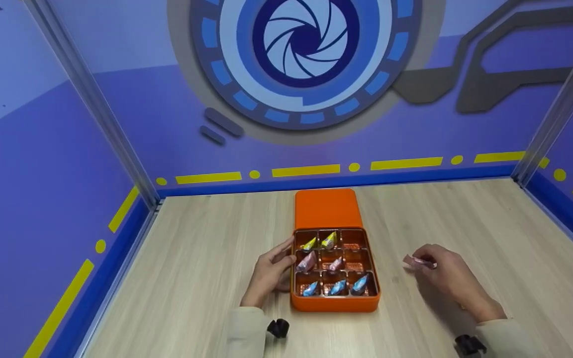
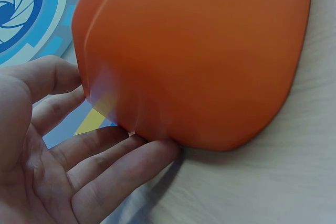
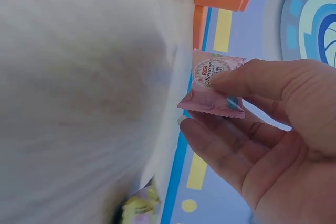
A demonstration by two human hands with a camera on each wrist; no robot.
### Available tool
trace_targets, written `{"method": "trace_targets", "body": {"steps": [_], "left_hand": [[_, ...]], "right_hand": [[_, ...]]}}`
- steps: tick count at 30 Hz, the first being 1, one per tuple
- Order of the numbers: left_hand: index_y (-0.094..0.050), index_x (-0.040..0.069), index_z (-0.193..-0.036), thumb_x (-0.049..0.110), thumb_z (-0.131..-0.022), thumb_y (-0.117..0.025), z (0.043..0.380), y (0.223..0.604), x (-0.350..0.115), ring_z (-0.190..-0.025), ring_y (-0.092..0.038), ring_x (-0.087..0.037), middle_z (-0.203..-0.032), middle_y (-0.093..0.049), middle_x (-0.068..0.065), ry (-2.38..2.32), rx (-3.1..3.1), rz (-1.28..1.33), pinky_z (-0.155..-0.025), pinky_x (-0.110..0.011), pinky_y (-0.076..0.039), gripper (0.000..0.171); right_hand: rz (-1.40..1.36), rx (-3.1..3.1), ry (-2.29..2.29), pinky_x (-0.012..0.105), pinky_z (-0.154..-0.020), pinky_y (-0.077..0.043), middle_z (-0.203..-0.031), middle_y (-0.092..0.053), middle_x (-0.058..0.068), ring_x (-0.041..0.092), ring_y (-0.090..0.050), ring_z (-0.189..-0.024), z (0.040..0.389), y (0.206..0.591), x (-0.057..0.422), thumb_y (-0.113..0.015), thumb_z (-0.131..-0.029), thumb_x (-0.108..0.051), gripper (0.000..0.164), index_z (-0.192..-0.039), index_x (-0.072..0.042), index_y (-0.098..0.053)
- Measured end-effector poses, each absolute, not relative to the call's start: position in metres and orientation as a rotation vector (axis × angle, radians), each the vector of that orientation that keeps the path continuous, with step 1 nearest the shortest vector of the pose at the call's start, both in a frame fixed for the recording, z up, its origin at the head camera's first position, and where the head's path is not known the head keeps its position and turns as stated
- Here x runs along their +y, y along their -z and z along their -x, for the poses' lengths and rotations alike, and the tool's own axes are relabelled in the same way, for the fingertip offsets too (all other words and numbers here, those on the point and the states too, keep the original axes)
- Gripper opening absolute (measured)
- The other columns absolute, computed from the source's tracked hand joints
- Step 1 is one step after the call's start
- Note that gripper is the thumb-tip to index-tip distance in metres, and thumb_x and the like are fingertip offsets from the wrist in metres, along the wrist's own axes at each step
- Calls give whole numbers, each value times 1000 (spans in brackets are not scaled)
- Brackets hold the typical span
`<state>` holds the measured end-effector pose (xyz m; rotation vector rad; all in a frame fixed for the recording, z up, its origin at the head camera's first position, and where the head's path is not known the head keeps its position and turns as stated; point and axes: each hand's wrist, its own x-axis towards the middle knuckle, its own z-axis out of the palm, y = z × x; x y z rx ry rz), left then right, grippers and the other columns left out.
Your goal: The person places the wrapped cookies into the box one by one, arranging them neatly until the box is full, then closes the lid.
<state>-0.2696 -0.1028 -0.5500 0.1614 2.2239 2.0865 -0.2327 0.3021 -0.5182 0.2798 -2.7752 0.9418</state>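
Observation:
An orange box (image 1: 335,304) with a divided insert stands on the table, its left wall filling much of the left wrist view. Yellow packets (image 1: 329,240) lie in the left and middle compartments of the far row, pink packets (image 1: 307,262) in the left and middle of the centre row. Each near-row compartment has a blue packet (image 1: 360,285). My left hand (image 1: 268,273) rests its fingertips against the box's left side, fingers fairly straight. Right of the box, my right hand (image 1: 444,272) pinches a pink wrapped candy (image 3: 211,85) between thumb and fingers, close over the table.
An orange lid-like panel (image 1: 327,209) lies directly behind the box, near the back wall. A yellow packet (image 3: 140,205) lies on the table near my right wrist. Printed panels (image 1: 137,109) with metal corner posts bound the wooden table (image 1: 202,258).

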Motion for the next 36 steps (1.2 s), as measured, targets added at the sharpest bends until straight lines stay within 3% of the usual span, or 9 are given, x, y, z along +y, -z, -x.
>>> {"method": "trace_targets", "body": {"steps": [2, 5, 13, 22, 30, 36], "left_hand": [[-60, 18, -154, 18, -103, -69, 270, 550, -103, -138, -54, -41, -156, -53, -19, -2094, 2210, -158, -86, -50, -62, 52], [-59, 16, -154, 16, -103, -68, 270, 550, -103, -135, -58, -40, -152, -57, -20, -2104, 2198, -180, -95, -50, -58, 52], [-58, 15, -155, 14, -104, -67, 271, 551, -103, -137, -57, -34, -155, -54, -18, -2094, 2213, -203, -107, -49, -51, 52], [-59, 12, -154, 9, -104, -66, 273, 552, -102, -131, -63, -31, -149, -60, -18, -2124, 2193, -208, -105, -43, -53, 50], [-59, 15, -154, 14, -104, -68, 271, 550, -101, -133, -61, -34, -152, -57, -18, -2089, 2218, -177, -105, -50, -53, 51], [-57, 17, -156, 17, -104, -68, 269, 549, -101, -133, -60, -36, -152, -57, -19, -2089, 2212, -157, -90, -51, -61, 53]], "right_hand": [[-295, -2759, -952, 48, -83, -59, -98, -72, 1, 23, -69, -92, 233, 516, 301, -79, -95, -2, 12, -103, -9, -75], [-339, -2731, -957, 47, -83, -60, -99, -71, 2, 24, -70, -92, 235, 514, 297, -79, -91, 6, 18, -103, -8, -75], [-472, -2668, -946, 40, -81, -63, -101, -73, 2, 23, -71, -92, 239, 505, 285, -80, -88, 11, 25, -104, -7, -77], [-677, -2554, -953, 32, -74, -63, -104, -74, 2, 23, -73, -89, 246, 496, 275, -80, -85, 15, 31, -106, -7, -76], [-798, -2561, -983, 35, -80, -63, -102, -73, -2, 18, -73, -91, 253, 488, 267, -80, -84, 16, 33, -105, -10, -77], [-885, -2554, -978, 40, -81, -63, -102, -73, -1, 21, -74, -92, 256, 481, 259, -80, -86, 14, 30, -105, -9, -76]]}}
